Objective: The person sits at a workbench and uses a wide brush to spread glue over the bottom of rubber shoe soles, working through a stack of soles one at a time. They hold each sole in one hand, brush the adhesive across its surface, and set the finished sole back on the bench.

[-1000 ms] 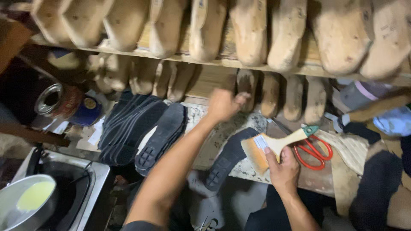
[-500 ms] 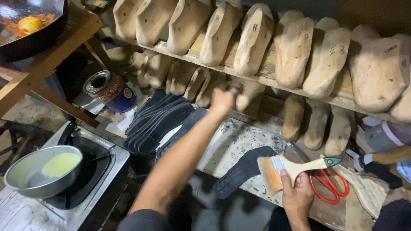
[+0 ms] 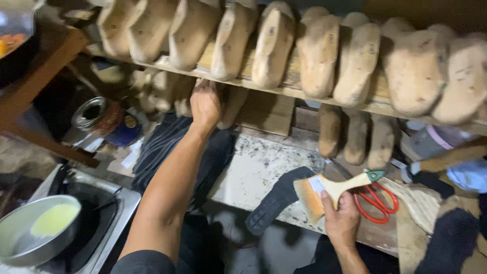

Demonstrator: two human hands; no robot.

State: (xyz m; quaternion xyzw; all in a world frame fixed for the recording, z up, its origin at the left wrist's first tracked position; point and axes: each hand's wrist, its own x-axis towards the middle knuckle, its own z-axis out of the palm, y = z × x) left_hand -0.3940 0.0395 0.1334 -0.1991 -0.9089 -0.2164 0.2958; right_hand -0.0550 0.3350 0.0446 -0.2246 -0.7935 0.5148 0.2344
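Dim, warm light falls from above and in front, brightest on the lasts (image 3: 319, 56) along the shelf (image 3: 299, 91). Deep shadow fills the space beneath the shelf and the bottom edge. The whole picture is softly motion-blurred, worst toward the left and right edges.

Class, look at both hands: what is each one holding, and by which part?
The right hand holds a paintbrush by its wooden handle. The left hand reaches among the wooden shoe lasts under the shelf; whether it grips one cannot be told.

Pale wooden shoe lasts (image 3: 274, 48) line the wooden shelf (image 3: 299, 91) behind the speckled tabletop (image 3: 253, 172). A black rubber sole (image 3: 276, 198) lies on the tabletop's front edge, red-handled scissors (image 3: 375, 200) to its right. A round metal bowl (image 3: 35, 236) sits far left.
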